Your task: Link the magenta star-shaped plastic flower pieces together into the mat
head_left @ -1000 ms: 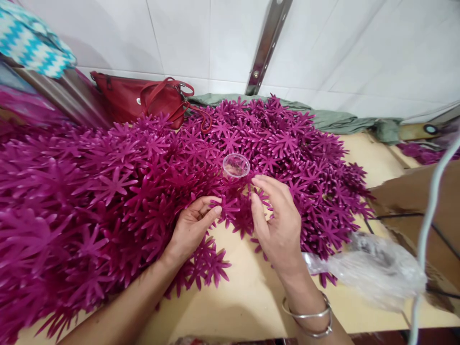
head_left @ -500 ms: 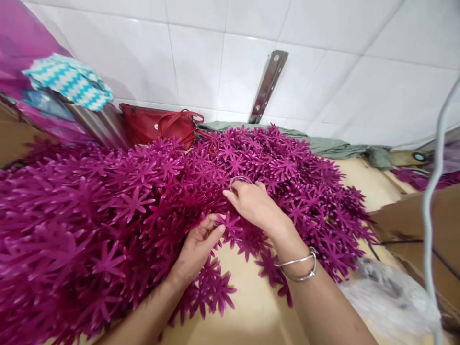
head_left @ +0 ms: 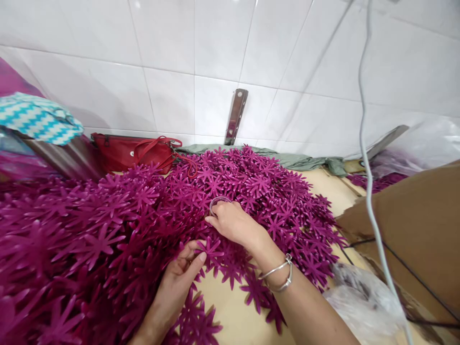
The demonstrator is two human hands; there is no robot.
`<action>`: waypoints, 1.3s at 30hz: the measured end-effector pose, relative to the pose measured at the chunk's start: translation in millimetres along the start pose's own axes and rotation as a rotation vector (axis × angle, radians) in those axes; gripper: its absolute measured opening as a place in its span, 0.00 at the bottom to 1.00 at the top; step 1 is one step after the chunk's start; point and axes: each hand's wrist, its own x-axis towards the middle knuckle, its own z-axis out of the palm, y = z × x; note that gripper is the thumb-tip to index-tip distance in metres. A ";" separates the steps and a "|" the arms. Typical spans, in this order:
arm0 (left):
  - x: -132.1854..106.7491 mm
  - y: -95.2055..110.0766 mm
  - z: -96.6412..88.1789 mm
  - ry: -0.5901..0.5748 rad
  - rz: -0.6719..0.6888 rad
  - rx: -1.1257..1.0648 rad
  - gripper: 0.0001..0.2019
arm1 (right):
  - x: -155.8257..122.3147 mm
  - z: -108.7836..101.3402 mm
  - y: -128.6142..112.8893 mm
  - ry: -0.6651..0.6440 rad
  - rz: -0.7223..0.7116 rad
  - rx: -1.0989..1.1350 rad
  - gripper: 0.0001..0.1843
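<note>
A big heap of magenta plastic flower pieces [head_left: 108, 225] covers the wooden table [head_left: 233, 316]. My left hand [head_left: 181, 273] pinches one magenta flower piece [head_left: 212, 250] at the heap's front edge, thumb and fingers closed on it. My right hand [head_left: 233, 223], with silver bangles at the wrist, reaches forward over the pile and its fingertips are closed at the rim of a small clear plastic cup [head_left: 218, 202] that sits among the flowers. What the fingers take from the cup is hidden.
A red handbag [head_left: 132, 152] lies against the white tiled wall at the back. Green cloth [head_left: 305, 162] runs along the wall. A cardboard box [head_left: 413, 230] stands at right, a clear plastic bag [head_left: 362, 302] lies near it, and a white cable [head_left: 370, 167] hangs down.
My right hand moved from near the left hand forward to the clear cup and stays on its rim. The view tilted up. The left hand keeps its flower piece.
</note>
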 end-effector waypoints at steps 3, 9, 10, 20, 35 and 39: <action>-0.1 1.5 1.5 0.041 0.020 0.004 0.19 | -3.8 -5.8 3.4 0.029 -0.028 0.021 0.13; 0.5 -0.1 1.9 0.097 -0.033 -0.071 0.21 | -38.1 -17.3 -3.2 0.258 -0.049 0.123 0.10; 0.8 0.3 2.1 0.091 -0.039 -0.089 0.21 | -47.8 -14.0 -8.1 0.330 -0.064 0.166 0.11; 2.2 5.4 2.8 0.057 -0.058 -0.242 0.25 | -105.3 83.9 -44.1 0.522 -0.268 -0.027 0.28; 3.7 2.9 3.7 0.051 0.022 -0.097 0.18 | -48.9 17.1 -2.0 0.399 0.052 0.197 0.13; 0.2 4.4 -1.4 -0.080 0.147 0.029 0.07 | -15.8 15.5 -3.0 0.129 0.085 0.061 0.16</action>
